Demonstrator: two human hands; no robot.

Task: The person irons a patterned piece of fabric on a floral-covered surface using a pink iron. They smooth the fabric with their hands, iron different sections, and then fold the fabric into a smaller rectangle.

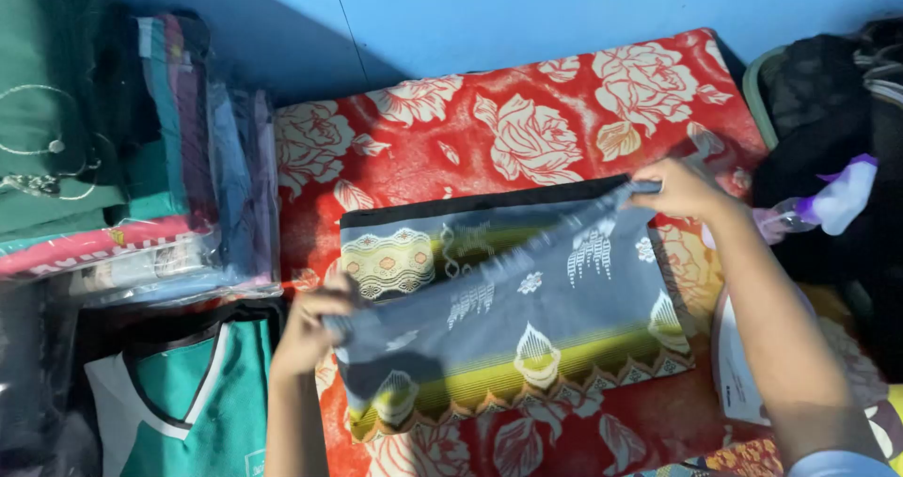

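A pale blue wall (564, 7) stood behind a flat surface covered by a red spread with cream roses (527, 129); whether a bed or a board lay under it could not be told. In the middle of that spread lay the grey patterned cloth (527, 298), banded in yellow-green with white motifs and a black edge along its far side. It was already doubled over at least once into a rough rectangle, and a further fold looked to be in hand: the upper layer ran as a raised, slightly blurred diagonal from near left to far right. The left hand (315, 322) was closed on the cloth's near left corner, fingers curled around the bunched edge. The right hand (682, 190) pinched the far right corner, lifted a little off the spread. The fold did not look finished, as the edges were not yet squared and the top layer was not laid flat.

To the left, a stack of folded garments in clear plastic bags (179, 157) rested against the wall, with a teal shirt with white trim (188, 392) lying below it. At the right, a dark heap of fabric (828, 110) sat beside a spray bottle with a purple top (837, 199), near the right forearm.
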